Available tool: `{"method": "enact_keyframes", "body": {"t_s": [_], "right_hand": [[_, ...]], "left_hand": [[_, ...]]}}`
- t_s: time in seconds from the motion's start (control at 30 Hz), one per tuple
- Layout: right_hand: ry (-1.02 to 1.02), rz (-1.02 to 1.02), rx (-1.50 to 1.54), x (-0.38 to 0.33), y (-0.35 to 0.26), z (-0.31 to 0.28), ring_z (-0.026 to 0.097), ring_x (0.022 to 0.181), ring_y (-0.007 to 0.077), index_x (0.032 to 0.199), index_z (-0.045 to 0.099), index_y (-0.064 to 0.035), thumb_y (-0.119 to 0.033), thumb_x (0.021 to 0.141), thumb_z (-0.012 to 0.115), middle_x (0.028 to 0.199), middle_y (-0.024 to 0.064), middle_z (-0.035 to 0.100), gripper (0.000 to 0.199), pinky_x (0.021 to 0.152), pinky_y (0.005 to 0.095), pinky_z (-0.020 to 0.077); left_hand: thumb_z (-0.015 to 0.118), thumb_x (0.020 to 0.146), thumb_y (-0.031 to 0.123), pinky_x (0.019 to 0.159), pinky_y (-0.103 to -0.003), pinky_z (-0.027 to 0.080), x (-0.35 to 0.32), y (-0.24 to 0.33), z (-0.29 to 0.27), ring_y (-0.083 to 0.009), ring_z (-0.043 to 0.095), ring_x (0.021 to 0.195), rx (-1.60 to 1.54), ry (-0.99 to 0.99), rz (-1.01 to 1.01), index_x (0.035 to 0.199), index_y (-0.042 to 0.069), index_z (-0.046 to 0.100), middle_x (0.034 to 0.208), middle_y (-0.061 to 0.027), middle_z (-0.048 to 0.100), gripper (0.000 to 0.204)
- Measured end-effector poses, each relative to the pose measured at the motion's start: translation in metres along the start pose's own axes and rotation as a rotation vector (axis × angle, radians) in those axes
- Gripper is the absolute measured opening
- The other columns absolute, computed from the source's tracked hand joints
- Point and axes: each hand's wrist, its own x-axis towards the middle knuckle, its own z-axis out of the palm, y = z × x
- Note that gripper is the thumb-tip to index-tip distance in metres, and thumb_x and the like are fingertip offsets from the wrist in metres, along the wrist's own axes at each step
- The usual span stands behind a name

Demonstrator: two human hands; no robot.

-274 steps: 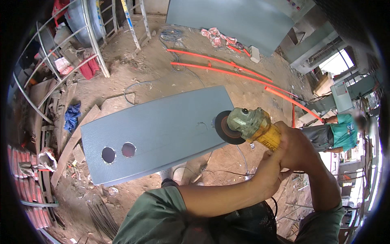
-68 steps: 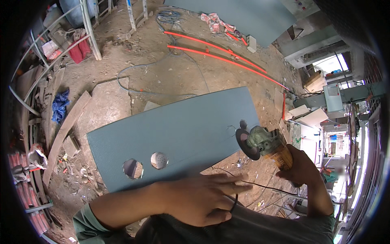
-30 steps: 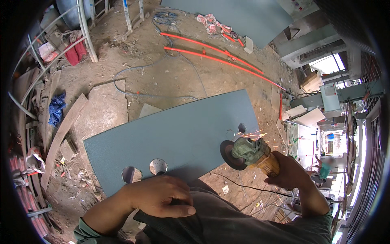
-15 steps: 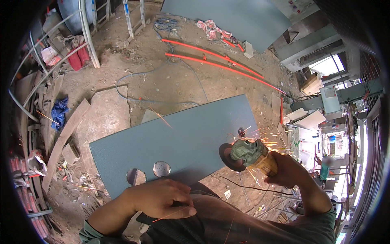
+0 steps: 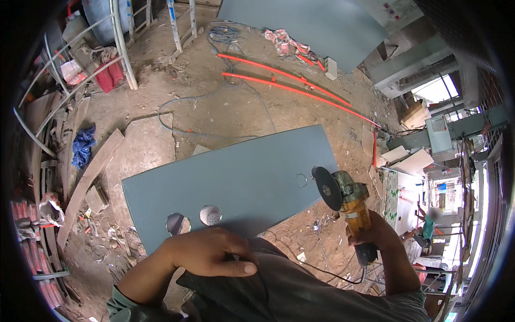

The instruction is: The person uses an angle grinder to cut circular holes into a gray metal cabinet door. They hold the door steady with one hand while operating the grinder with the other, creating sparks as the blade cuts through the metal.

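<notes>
A grey-green flat panel [image 5: 236,177] lies slanted in front of me. Two round holes, one left [image 5: 176,224] and one right [image 5: 211,214], pierce its near left part. A faint ring outline [image 5: 301,180] marks the panel's right part, beside a hole partly covered by the grinder's disc. My right hand [image 5: 370,231] is wrapped round the yellow body of an angle grinder [image 5: 354,211]. Its dark disc [image 5: 328,189] is tilted up over the panel's right edge, with no sparks. My left hand [image 5: 214,252] rests by the near edge, thumb apart, fingertips hidden, holding nothing visible.
Orange pipes [image 5: 289,78] and a coiled grey cable [image 5: 222,36] lie on the dirt floor beyond. Another large panel [image 5: 306,24] is at the back. Metal frames [image 5: 120,48] stand far left. A person [image 5: 427,225] in green is off to the right.
The sparks have stopped. My right hand has drawn the grinder right and turned its disc upward, uncovering the ring outline on the panel. My left hand has stayed nearly still.
</notes>
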Motion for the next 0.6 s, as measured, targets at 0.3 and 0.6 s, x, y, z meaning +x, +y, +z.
{"method": "enact_keyframes", "body": {"t_s": [0.3,0.6], "right_hand": [[-0.106,-0.006,-0.079,0.029,-0.012,0.014,0.076,0.084,0.0193,0.124,0.067,-0.001,-0.007,0.071,0.089,0.099,0.008,0.076,0.058,0.077,0.0348,0.063],[-0.091,0.004,-0.087,0.032,-0.022,0.021,0.077,0.076,0.0243,0.124,0.065,0.0003,-0.008,0.068,0.087,0.096,0.0124,0.076,0.061,0.074,0.038,0.0655]], "left_hand": [[0.06,0.114,0.049,0.098,-0.043,0.056,-0.009,-0.017,0.032,-0.0331,0.075,0.109,-0.184,0.284,0.112,0.123,-0.001,0.08,0.105,-0.0187,0.078,0.054],[0.081,0.1,0.031,0.1,-0.045,0.055,-0.019,-0.023,0.038,-0.0348,0.075,0.102,0.015,0.25,0.184,0.114,-0.003,0.082,0.104,-0.018,0.081,0.037]]}}
